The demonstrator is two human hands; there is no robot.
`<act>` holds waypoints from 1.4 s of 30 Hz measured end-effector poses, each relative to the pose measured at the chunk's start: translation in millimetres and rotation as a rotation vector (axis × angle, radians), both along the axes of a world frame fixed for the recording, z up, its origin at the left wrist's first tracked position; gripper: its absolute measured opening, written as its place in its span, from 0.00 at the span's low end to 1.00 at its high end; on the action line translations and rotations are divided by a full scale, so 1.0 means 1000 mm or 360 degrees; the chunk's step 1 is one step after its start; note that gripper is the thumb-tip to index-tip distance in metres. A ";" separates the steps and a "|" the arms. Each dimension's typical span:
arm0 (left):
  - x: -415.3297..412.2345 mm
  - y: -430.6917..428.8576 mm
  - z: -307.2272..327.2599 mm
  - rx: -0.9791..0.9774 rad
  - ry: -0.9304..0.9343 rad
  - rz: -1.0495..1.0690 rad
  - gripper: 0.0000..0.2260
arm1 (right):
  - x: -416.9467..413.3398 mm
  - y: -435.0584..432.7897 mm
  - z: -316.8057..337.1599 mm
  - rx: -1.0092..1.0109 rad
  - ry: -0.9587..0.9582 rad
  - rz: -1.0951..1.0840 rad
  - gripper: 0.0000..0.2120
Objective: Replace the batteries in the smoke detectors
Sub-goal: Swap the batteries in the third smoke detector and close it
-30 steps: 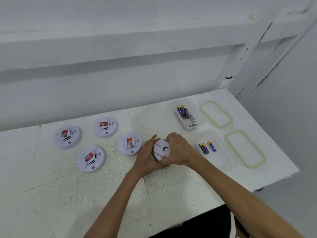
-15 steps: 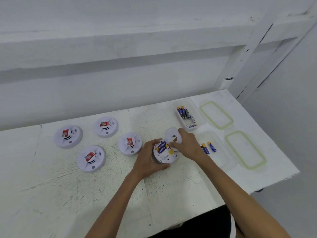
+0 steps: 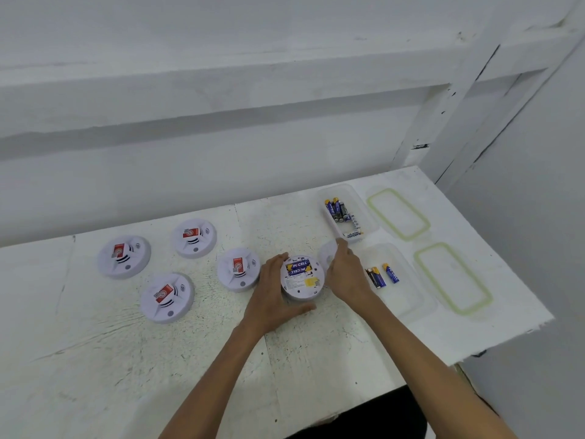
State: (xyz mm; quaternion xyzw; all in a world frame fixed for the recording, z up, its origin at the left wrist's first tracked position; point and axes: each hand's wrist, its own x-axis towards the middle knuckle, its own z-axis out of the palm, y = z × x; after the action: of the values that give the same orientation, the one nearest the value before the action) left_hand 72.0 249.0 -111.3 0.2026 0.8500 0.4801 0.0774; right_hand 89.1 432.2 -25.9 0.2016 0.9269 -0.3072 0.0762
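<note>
1. as i judge it, the step in hand is setting the back cover [image 3: 327, 253] aside so the old cells can come out. the right hand [image 3: 348, 275] grasps the cover by its edge, fingers [image 3: 342, 247] curled on it, just right of the open smoke detector [image 3: 300, 282]. lay it flat on the surface [image 3: 190, 359], clear of both trays.
2. the left hand [image 3: 272, 294] grasps the detector, fingers [image 3: 280, 259] round its left rim and thumb along the near side. keep that hold and lift each cell from one end.
3. the detector lies back-up at mid-surface. two blue-and-yellow batteries [image 3: 299, 267] sit side by side in its far half, with a yellow label near the right edge.
4. the far tray [image 3: 364, 198] and near tray [image 3: 408, 299] both hold loose cells. i cannot tell which are fresh, so check before refilling.
</note>
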 end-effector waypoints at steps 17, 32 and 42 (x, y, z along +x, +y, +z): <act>-0.002 0.000 0.000 0.0090 -0.0035 0.0033 0.49 | -0.002 -0.012 0.003 0.0155 0.0129 0.0560 0.19; 0.001 0.001 0.000 0.0052 -0.0066 0.0063 0.43 | -0.007 -0.010 0.000 0.0298 0.0123 0.0560 0.13; 0.004 0.003 0.008 0.0035 -0.0032 0.0076 0.43 | -0.025 -0.021 -0.005 0.0622 0.0060 0.0626 0.14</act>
State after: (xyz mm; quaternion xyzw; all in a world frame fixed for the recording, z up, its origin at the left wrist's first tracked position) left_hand 76.0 252.0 -103.7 0.1782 0.8484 0.4932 0.0721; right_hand 63.9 411.5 -31.4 0.0229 0.9912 -0.1057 0.0767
